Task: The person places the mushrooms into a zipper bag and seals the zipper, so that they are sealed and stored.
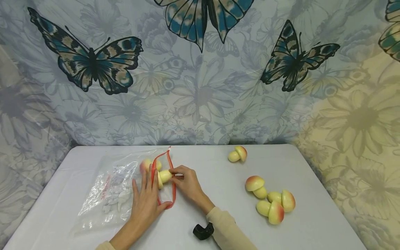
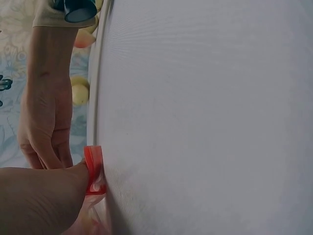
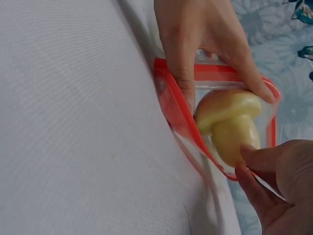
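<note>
A clear zip bag [image 1: 93,208] with a red zip edge [image 1: 173,196] lies on the left of the table, its mouth spread toward the right. My left hand [image 1: 145,205] rests on the bag with fingers extended; in the right wrist view its thumb [image 3: 182,81] reaches inside the red rim. My right hand [image 1: 189,184] pinches the stem of a yellow toy mushroom [image 3: 234,137], which sits cap first in the bag's mouth. Behind it, another toy mushroom [image 1: 146,165] with a reddish cap shows through the plastic.
On the right of the white table [image 1: 315,229] lie several more toy mushrooms: a lone one [image 1: 238,153] near the back edge and a cluster [image 1: 276,212] closer in. A black wrist camera [image 1: 203,231] sits by the right sleeve. Patterned butterfly cloth [image 1: 200,104] hangs behind.
</note>
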`<state>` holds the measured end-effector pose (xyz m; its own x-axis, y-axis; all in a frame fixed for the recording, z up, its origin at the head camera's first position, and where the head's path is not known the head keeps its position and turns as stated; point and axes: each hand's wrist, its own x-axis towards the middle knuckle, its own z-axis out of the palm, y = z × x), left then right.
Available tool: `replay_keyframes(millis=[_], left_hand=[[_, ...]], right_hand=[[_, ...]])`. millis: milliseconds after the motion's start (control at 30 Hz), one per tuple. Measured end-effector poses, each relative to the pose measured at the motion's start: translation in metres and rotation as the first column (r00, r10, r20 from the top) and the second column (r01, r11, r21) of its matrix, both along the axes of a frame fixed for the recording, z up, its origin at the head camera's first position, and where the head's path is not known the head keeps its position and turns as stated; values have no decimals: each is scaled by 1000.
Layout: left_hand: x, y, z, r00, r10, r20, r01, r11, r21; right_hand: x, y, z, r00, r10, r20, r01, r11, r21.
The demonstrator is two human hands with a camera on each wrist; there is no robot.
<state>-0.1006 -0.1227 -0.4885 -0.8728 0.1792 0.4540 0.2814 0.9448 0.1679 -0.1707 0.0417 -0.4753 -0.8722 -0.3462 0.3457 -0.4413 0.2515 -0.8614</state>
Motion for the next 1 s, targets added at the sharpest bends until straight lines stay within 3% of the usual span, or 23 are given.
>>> replay_keyframes(millis=[233, 733, 1000], left_hand=[[0, 2, -1, 1000, -4, -29, 4, 1000, 16], [-4, 4, -1, 998, -22, -61, 22, 1000, -8], [-4, 4, -2, 998, -29, -55, 29, 999, 14]], right_hand=[[6, 0, 3, 1000, -14, -22, 15, 998, 59], [16, -5, 0, 999, 39, -29, -34, 989, 141], [18, 7, 15, 998, 33, -62, -22, 985, 172]])
